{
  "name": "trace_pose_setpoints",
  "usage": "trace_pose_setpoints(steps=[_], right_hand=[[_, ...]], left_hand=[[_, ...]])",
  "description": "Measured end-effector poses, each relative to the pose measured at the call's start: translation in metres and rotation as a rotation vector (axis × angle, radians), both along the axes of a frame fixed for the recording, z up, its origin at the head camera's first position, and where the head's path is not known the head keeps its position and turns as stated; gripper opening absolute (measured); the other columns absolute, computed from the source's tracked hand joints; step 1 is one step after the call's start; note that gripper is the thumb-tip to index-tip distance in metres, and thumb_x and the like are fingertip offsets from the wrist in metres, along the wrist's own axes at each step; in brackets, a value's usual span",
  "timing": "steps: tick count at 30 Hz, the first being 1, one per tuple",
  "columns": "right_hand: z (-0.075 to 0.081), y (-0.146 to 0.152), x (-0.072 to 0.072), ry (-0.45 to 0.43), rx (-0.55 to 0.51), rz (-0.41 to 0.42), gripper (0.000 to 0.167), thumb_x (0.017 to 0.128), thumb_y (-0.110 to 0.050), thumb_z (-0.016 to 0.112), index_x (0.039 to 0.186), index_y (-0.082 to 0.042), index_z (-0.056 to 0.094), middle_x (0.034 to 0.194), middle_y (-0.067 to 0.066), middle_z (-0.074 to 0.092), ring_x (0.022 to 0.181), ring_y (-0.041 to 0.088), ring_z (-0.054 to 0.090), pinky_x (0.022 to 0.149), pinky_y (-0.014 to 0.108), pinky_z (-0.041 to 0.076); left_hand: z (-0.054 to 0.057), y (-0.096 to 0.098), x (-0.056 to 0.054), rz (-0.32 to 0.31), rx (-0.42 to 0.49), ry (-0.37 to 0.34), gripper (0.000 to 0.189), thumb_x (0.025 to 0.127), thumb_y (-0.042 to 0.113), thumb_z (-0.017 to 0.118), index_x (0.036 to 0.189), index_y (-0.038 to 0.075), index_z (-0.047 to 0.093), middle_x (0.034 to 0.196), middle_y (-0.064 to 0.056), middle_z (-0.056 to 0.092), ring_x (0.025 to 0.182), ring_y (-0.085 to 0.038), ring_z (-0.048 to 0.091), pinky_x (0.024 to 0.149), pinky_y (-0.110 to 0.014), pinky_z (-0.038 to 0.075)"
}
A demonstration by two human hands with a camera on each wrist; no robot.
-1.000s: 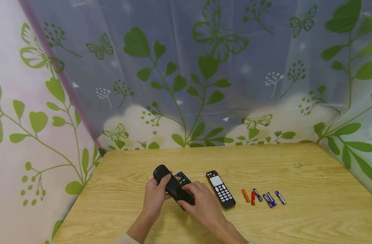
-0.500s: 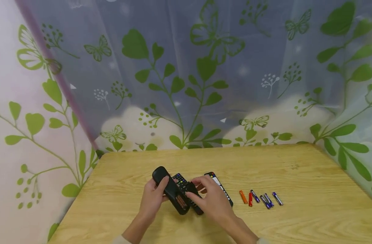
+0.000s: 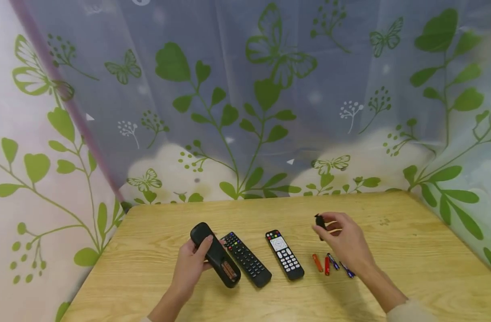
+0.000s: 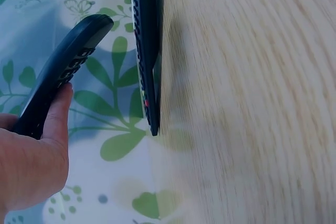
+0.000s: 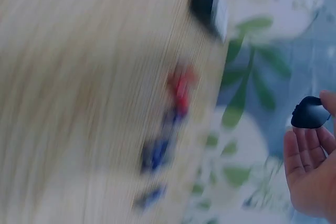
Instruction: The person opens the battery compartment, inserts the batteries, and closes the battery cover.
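One black remote (image 3: 218,257), left of white-keyed remote (image 3: 285,255), gripped in left hand (image 3: 190,264): cover (image 3: 320,221) detached, inner batteries (image 3: 229,270) exposed, apparently unremoved. Right hand (image 3: 347,241) pinches cover right of white-keyed remote, near loose batteries (image 3: 327,264), unfitted on desk (image 3: 156,232).

Three remotes (image 3: 215,255) (image 3: 248,260) (image 3: 284,256) at lower centre, one cover (image 3: 320,221) right of centre; at lower right, one orange battery (image 3: 318,263), one red battery (image 3: 327,266), at least three blue batteries (image 3: 333,261) (image 3: 347,269) (image 5: 151,198), partly blurred.

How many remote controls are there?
3: one black plastic remote in the left hand, a black dark-keyed remote and a black white-keyed remote on the light wooden table.
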State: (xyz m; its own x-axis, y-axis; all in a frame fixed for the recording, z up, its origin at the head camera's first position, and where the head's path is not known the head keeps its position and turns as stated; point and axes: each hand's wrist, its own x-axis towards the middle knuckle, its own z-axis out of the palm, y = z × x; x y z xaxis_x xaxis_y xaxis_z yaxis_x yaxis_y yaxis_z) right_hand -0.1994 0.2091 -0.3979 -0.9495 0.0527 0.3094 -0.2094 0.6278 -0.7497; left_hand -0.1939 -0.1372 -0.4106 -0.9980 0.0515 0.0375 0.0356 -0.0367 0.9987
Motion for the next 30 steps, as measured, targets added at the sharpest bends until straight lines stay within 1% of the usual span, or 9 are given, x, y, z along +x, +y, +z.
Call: trace_pose_setpoints(steps=[2, 5, 9, 13, 17, 22, 26, 30], right_hand=[[0.001, 0.024, -0.001, -0.016, 0.037, -0.033, 0.052, 0.091, -0.041, 0.064, 0.122, -0.001, 0.057, 0.112, 0.014, 0.056, 0.094, 0.026, 0.06, 0.076, 0.037, 0.054], [-0.001, 0.054, -0.002, -0.016, 0.108, -0.072, 0.055, 0.092, -0.043, 0.061, 0.124, 0.002, 0.056, 0.115, 0.019, 0.055, 0.095, 0.033, 0.059, 0.071, 0.042, 0.054], [-0.007, 0.085, -0.006, -0.038, 0.189, -0.107, 0.057, 0.093, -0.043, 0.06, 0.123, 0.006, 0.055, 0.116, 0.024, 0.056, 0.095, 0.037, 0.059, 0.063, 0.042, 0.054], [-0.014, 0.108, -0.009, -0.094, 0.238, -0.133, 0.062, 0.094, -0.045, 0.058, 0.124, 0.009, 0.053, 0.116, 0.027, 0.056, 0.095, 0.039, 0.058, 0.062, 0.043, 0.053], [-0.025, 0.127, -0.009, -0.151, 0.279, -0.155, 0.066, 0.094, -0.048, 0.055, 0.123, 0.012, 0.051, 0.116, 0.03, 0.055, 0.095, 0.041, 0.057, 0.064, 0.046, 0.051], [-0.036, 0.144, -0.011, -0.224, 0.322, -0.135, 0.069, 0.095, -0.048, 0.054, 0.121, 0.016, 0.051, 0.114, 0.034, 0.055, 0.095, 0.045, 0.057, 0.069, 0.05, 0.05], [-0.041, 0.155, -0.012, -0.314, 0.352, -0.119, 0.073, 0.094, -0.049, 0.053, 0.12, 0.019, 0.049, 0.11, 0.035, 0.056, 0.093, 0.046, 0.057, 0.07, 0.051, 0.049], [-0.042, 0.16, -0.012, -0.379, 0.365, -0.108, 0.075, 0.093, -0.051, 0.055, 0.119, 0.019, 0.048, 0.103, 0.032, 0.059, 0.088, 0.043, 0.059, 0.066, 0.047, 0.049]], left_hand=[[0.001, -0.002, 0.0, 0.003, -0.005, 0.003, 0.047, 0.102, 0.025, 0.049, 0.128, -0.013, 0.042, 0.114, -0.024, 0.062, 0.101, -0.031, 0.064, 0.079, -0.037, 0.055], [0.002, -0.004, 0.0, 0.017, -0.008, -0.003, 0.045, 0.101, 0.025, 0.049, 0.126, -0.012, 0.044, 0.113, -0.023, 0.063, 0.099, -0.031, 0.065, 0.079, -0.037, 0.055], [0.002, -0.006, 0.0, 0.035, -0.008, -0.02, 0.044, 0.102, 0.024, 0.049, 0.126, -0.012, 0.044, 0.111, -0.022, 0.064, 0.097, -0.029, 0.065, 0.077, -0.036, 0.056], [0.001, -0.007, 0.002, 0.032, -0.005, -0.026, 0.044, 0.102, 0.023, 0.048, 0.126, -0.014, 0.043, 0.111, -0.022, 0.064, 0.097, -0.03, 0.066, 0.077, -0.036, 0.056], [0.001, -0.008, 0.001, 0.035, 0.005, -0.029, 0.043, 0.102, 0.022, 0.048, 0.125, -0.014, 0.043, 0.111, -0.023, 0.064, 0.097, -0.031, 0.066, 0.078, -0.036, 0.056], [0.001, -0.01, 0.001, 0.042, -0.004, -0.027, 0.044, 0.102, 0.023, 0.049, 0.126, -0.013, 0.043, 0.113, -0.025, 0.063, 0.097, -0.032, 0.066, 0.078, -0.036, 0.055], [-0.001, -0.011, 0.0, 0.031, -0.006, -0.027, 0.049, 0.101, 0.025, 0.05, 0.128, -0.014, 0.041, 0.115, -0.028, 0.061, 0.098, -0.031, 0.065, 0.078, -0.037, 0.055], [-0.003, -0.012, -0.001, 0.023, -0.001, -0.024, 0.049, 0.101, 0.025, 0.05, 0.129, -0.015, 0.04, 0.116, -0.029, 0.06, 0.099, -0.032, 0.065, 0.078, -0.037, 0.055]])
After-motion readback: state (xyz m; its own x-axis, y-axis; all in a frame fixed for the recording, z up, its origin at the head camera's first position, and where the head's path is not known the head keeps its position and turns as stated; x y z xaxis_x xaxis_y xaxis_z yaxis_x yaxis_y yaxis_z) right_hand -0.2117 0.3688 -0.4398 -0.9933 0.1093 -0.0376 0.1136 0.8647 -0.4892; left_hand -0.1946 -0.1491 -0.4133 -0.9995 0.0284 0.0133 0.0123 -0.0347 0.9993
